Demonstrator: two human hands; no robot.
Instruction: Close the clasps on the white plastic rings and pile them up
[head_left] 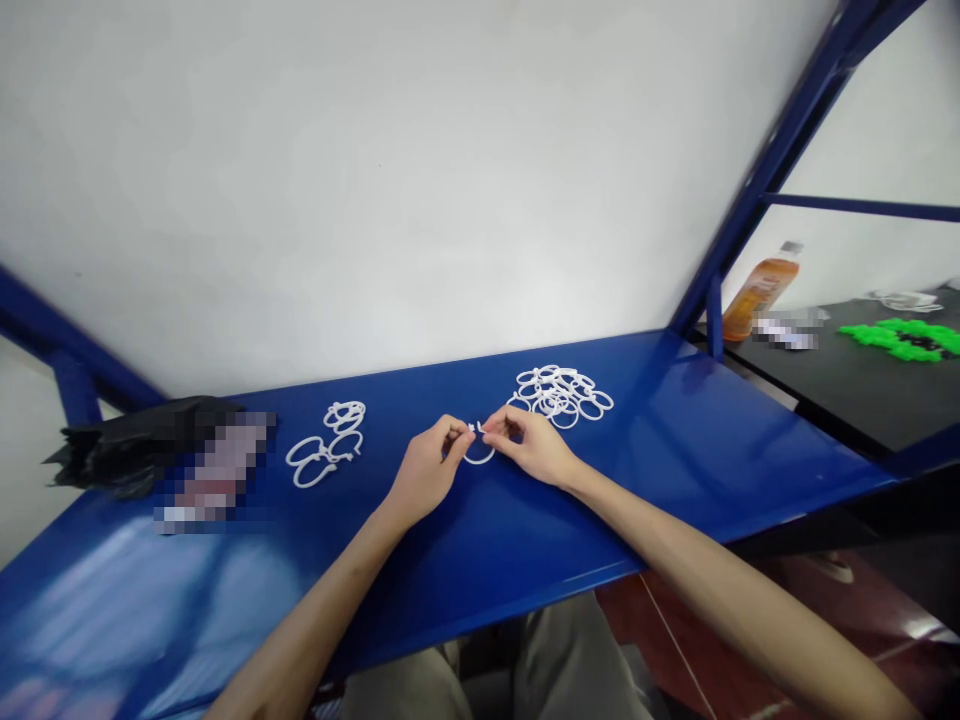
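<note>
Between my two hands is a white plastic ring (480, 461) with a gap at its top, held just above the blue table. My left hand (431, 462) pinches one end of it, and my right hand (531, 447) pinches the other. The two ends are close together but apart. Behind my right hand lies a heap of white rings (564, 393), partly hidden by the fingers. To the left of my left hand, a smaller group of white rings (313, 462) rests on the table, some of them overlapping.
The blue table (465, 590) meets a white wall at the back. A black plastic bag (127, 445) lies at the left end, beside a blurred packet (217, 470). Blue frame posts (765, 170) rise at the sides. On a dark table to the right are an orange bottle (761, 290) and green pieces (900, 338).
</note>
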